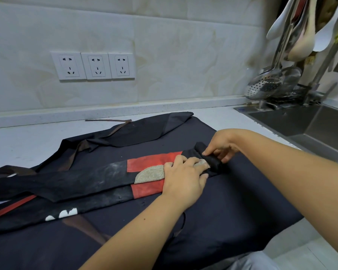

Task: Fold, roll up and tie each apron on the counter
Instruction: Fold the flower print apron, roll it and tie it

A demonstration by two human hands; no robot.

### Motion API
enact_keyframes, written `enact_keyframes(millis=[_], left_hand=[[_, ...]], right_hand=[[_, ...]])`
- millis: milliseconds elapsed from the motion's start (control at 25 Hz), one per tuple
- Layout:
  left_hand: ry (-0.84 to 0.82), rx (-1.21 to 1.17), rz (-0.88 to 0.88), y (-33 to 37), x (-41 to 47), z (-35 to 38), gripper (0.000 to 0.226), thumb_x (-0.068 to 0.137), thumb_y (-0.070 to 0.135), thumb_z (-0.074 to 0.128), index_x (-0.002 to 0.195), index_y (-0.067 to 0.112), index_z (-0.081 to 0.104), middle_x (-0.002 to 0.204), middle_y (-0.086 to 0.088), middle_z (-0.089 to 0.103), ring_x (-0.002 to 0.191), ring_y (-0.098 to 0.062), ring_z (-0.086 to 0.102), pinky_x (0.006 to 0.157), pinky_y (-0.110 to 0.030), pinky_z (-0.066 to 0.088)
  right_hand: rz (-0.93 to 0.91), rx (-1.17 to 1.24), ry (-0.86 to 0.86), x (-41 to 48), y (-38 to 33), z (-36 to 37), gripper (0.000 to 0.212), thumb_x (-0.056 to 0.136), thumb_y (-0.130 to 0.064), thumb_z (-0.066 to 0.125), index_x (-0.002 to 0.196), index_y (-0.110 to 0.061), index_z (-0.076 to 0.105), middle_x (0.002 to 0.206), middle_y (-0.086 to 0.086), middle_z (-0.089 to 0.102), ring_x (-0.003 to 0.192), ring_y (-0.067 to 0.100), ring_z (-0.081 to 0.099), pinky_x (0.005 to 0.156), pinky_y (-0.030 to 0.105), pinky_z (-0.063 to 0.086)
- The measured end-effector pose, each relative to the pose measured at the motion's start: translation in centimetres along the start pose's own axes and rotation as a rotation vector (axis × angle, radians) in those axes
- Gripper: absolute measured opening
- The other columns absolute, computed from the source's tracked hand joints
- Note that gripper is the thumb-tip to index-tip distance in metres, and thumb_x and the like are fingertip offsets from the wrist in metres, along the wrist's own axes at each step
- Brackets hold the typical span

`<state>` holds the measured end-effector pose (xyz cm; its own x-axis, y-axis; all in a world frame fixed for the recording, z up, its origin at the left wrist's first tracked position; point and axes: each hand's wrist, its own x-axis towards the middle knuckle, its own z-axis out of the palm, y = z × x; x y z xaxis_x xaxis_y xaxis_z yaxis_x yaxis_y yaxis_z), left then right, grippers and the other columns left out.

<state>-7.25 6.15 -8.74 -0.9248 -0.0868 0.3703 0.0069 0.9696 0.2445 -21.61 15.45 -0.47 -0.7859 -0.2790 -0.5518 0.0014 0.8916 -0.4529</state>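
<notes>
Observation: a folded apron, black with red panels and a beige half-round patch, lies as a long narrow strip across a second dark apron spread flat on the bench. The strip runs away from the hands toward the person's left, and a short roll has been started at the end under the hands.

Left hand: palm down and fingers spread flat on the strip just behind the roll, pressing rather than gripping. Right hand: fingers curled over the far end of the roll, thumb tucked against it, pinching the cloth.

Handling assessment: the fabric appears thin, light and limp. It creases readily and holds no shape of its own, so the roll would likely loosen if released. The surface looks matte and not slippery, though the strip could slide on the apron beneath. White dusty marks show on the black section beyond the left hand.

Recommended hold: both hands on the roll, one at each end, thumbs behind and fingers over the top, keeping tension even so the edges stay aligned.

A brown tie strap lies well beyond both hands, near the wall.
</notes>
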Motion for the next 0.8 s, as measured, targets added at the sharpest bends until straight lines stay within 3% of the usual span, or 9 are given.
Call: enact_keyframes(millis=[160, 280, 400, 480, 600, 720, 800], left_hand=[[0.011, -0.119, -0.03, -0.2, 0.1, -0.1, 0.035, 0.091, 0.048, 0.043, 0.113, 0.035, 0.067, 0.123, 0.018, 0.061, 0.11, -0.016, 0.05, 0.085, -0.037, 0.041], [0.113, -0.437, -0.216, -0.8, 0.4, -0.5, 0.02, 0.088, 0.031, 0.055, 0.098, 0.025, 0.07, 0.104, 0.01, 0.064, 0.096, -0.011, 0.057, 0.082, -0.032, 0.048], [0.101, -0.454, -0.274, -1.5, 0.8, -0.7, 0.018, 0.085, 0.019, 0.061, 0.103, 0.018, 0.065, 0.103, 0.003, 0.057, 0.094, -0.014, 0.057, 0.075, -0.027, 0.047], [0.06, -0.439, -0.282, -1.8, 1.0, -0.5, 0.008, 0.081, 0.016, 0.06, 0.089, 0.014, 0.06, 0.092, 0.0, 0.054, 0.085, -0.02, 0.059, 0.061, -0.024, 0.041], [0.026, -0.399, -0.281, -2.1, 1.1, -0.4, 0.009, 0.084, 0.017, 0.059, 0.09, 0.01, 0.059, 0.096, -0.002, 0.052, 0.086, -0.021, 0.057, 0.07, -0.028, 0.045], [-0.011, -0.221, -0.18, -1.7, 0.8, -1.0, 0.024, 0.094, 0.026, 0.052, 0.102, 0.013, 0.07, 0.112, -0.001, 0.057, 0.102, -0.02, 0.053, 0.087, -0.032, 0.043], [-0.008, 0.03, -0.163, -1.3, 0.0, -1.8, 0.03, 0.095, 0.039, 0.046, 0.107, 0.029, 0.071, 0.116, 0.009, 0.058, 0.108, -0.019, 0.045, 0.083, -0.035, 0.036]], right_hand=[[-0.158, -0.396, 0.179, -1.2, -2.1, 1.8, 0.023, 0.084, -0.017, 0.064, 0.069, -0.006, 0.049, 0.064, 0.008, 0.052, 0.051, 0.019, 0.051, 0.044, 0.024, 0.041], [-0.304, -0.687, 0.359, -2.3, -2.5, 3.0, 0.026, 0.083, -0.025, 0.063, 0.088, -0.01, 0.043, 0.079, 0.002, 0.051, 0.071, 0.023, 0.052, 0.057, 0.03, 0.04], [-0.471, -0.788, 0.518, -2.9, -2.2, 5.0, 0.025, 0.087, -0.022, 0.056, 0.096, -0.013, 0.034, 0.088, 0.004, 0.049, 0.084, 0.028, 0.055, 0.062, 0.034, 0.035], [-0.557, -0.824, 0.566, -3.0, -2.2, 6.3, 0.02, 0.089, -0.019, 0.052, 0.095, -0.013, 0.034, 0.097, 0.009, 0.054, 0.091, 0.031, 0.058, 0.062, 0.034, 0.033], [-0.482, -0.641, 0.371, -3.6, -2.9, 4.9, 0.021, 0.094, -0.027, 0.052, 0.101, -0.007, 0.052, 0.109, 0.015, 0.061, 0.084, 0.025, 0.059, 0.061, 0.031, 0.038], [-0.392, -0.277, 0.12, -4.1, -3.1, 2.4, 0.024, 0.093, -0.015, 0.059, 0.114, -0.004, 0.061, 0.094, 0.013, 0.062, 0.058, 0.012, 0.053, 0.054, 0.019, 0.047], [-0.307, -0.096, 0.064, -3.6, -2.6, 2.1, 0.032, 0.089, -0.013, 0.066, 0.119, -0.011, 0.057, 0.086, 0.006, 0.055, 0.062, 0.014, 0.053, 0.061, 0.027, 0.055]])
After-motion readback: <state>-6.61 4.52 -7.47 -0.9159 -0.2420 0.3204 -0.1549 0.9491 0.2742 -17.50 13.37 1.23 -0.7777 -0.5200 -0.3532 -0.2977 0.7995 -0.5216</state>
